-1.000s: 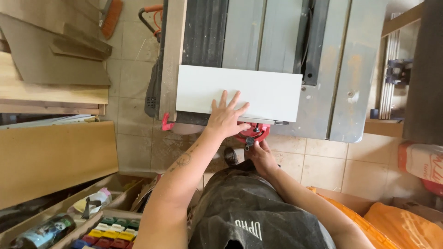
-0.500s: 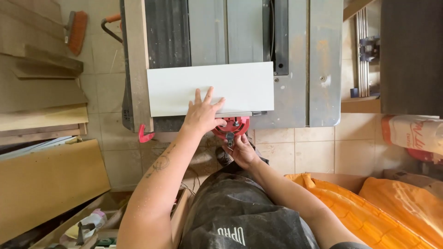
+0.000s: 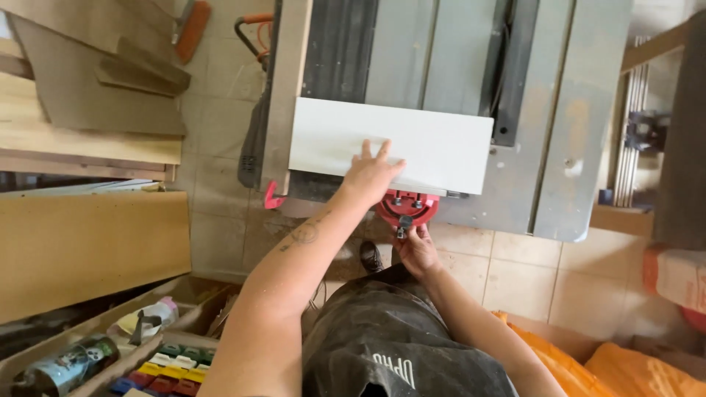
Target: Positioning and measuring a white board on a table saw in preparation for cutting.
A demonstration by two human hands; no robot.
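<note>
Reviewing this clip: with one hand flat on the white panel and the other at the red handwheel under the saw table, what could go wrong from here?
1. The left hand presses only the near edge of the white panel; the panel might slide on the saw table.
2. The right hand works the red handwheel below the table edge, partly hidden, so fingers might get pinched.
3. The person leans over the table; loose boards lie close by the feet.
</note>
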